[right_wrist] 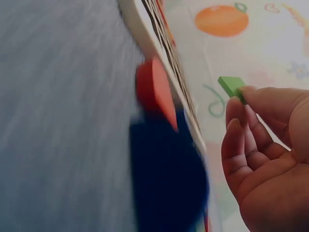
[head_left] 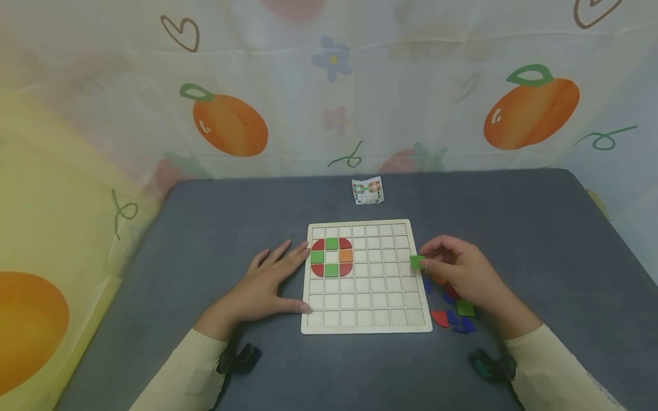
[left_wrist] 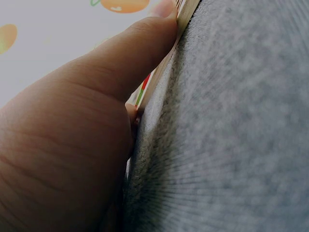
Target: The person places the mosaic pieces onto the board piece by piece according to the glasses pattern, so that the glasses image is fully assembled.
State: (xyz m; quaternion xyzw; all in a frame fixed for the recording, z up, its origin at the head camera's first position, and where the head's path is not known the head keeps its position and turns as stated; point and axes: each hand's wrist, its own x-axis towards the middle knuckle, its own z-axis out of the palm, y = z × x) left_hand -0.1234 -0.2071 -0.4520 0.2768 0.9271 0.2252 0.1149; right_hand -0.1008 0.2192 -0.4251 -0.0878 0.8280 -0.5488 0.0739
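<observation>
A white board (head_left: 370,302) with a square grid lies on the table. Red corner pieces (head_left: 317,270), green squares (head_left: 332,244) and one orange square (head_left: 346,255) form a ring in its upper left cells. My left hand (head_left: 264,290) is spread at the board's left edge, thumb and fingertips touching the rim; the left wrist view shows the thumb (left_wrist: 140,43) along that edge. Between thumb and fingers my right hand (head_left: 462,265) pinches a green square tile (head_left: 416,262), raised over the board's right edge. The same tile (right_wrist: 231,85) shows in the right wrist view.
Loose pieces lie right of the board, partly under the right hand: a red piece (head_left: 440,318), a green square (head_left: 465,308) and several blue ones (head_left: 468,325). A small printed pattern card (head_left: 368,191) lies behind the board. A patterned cloth (head_left: 298,114) hangs behind the table.
</observation>
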